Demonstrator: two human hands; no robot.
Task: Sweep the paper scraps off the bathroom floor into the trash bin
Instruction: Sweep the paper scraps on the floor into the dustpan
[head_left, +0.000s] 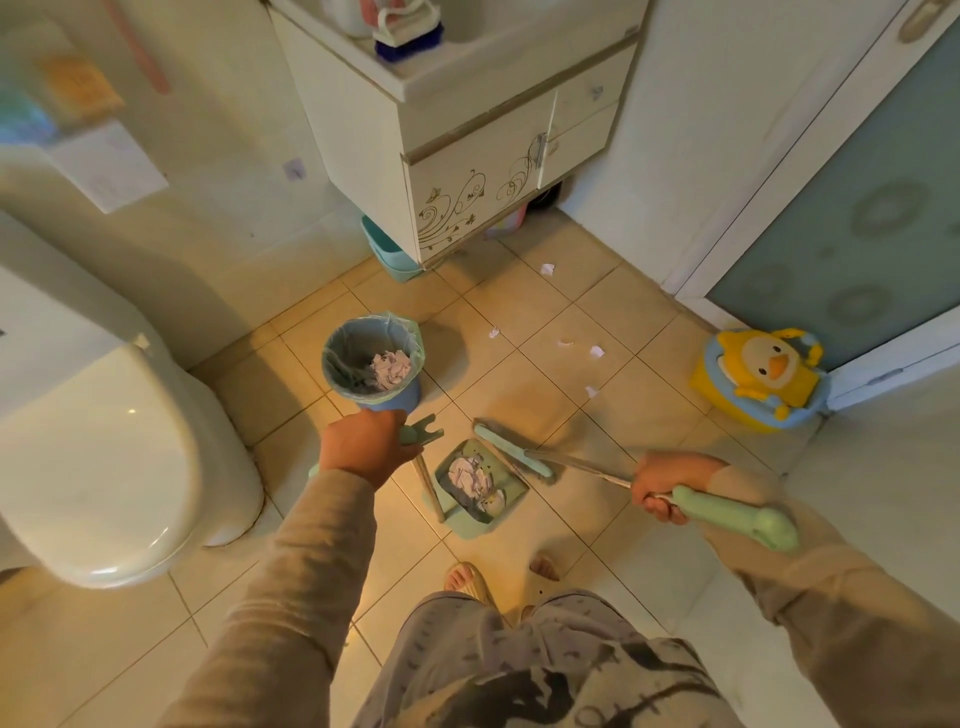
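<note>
My left hand (361, 447) grips the green top of the dustpan handle. The green dustpan (480, 486) rests on the tiles in front of my feet and holds crumpled white paper. My right hand (660, 486) is closed around the broom's metal shaft just below its green grip; the broom head (511, 449) lies at the dustpan's far edge. The blue trash bin (371, 361), lined with a thin bag, stands just beyond my left hand with paper inside. Several white paper scraps (596, 352) lie scattered on the floor farther out, one scrap (547, 268) near the cabinet.
A white toilet (104, 467) fills the left. A sink cabinet (467, 171) stands at the back with a teal tub (387, 249) beside it. A yellow duck potty (763, 379) sits by the glass door (857, 208) on the right.
</note>
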